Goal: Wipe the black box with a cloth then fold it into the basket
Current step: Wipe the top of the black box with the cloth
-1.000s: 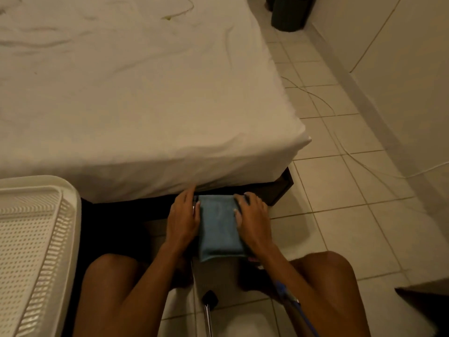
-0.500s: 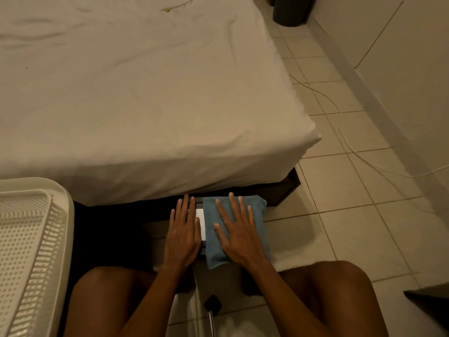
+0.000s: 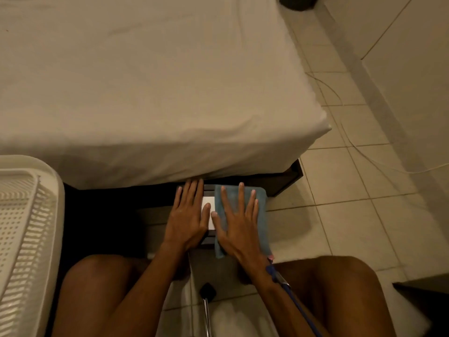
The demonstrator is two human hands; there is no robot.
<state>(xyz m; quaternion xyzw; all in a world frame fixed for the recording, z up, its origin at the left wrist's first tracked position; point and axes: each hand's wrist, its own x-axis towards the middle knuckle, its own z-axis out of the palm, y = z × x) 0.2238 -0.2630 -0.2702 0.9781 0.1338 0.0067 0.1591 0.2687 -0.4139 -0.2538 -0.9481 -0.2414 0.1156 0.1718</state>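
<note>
A black box [image 3: 208,188] with a white label [image 3: 208,202] sits on the floor between my knees, just below the bed's edge. A blue cloth [image 3: 262,215] covers its right half. My right hand [image 3: 237,223] lies flat on the cloth with fingers spread, pressing it onto the box. My left hand [image 3: 188,215] rests flat on the box's left part, fingers straight and together. The white slotted basket [image 3: 29,229] stands at the left edge of the view, apart from both hands.
A bed with a white sheet [image 3: 150,88] fills the upper view, over a dark frame [image 3: 286,177]. Tiled floor [image 3: 345,186] with a thin cable [image 3: 379,164] runs along the wall on the right. A dark object [image 3: 422,290] sits at lower right. A blue cord [image 3: 294,305] hangs from my right wrist.
One second ago both hands gripped the cloth's sides over the box. The cloth has shifted right, showing the white label; my right hand now lies flat on it and my left lies flat on the box.
</note>
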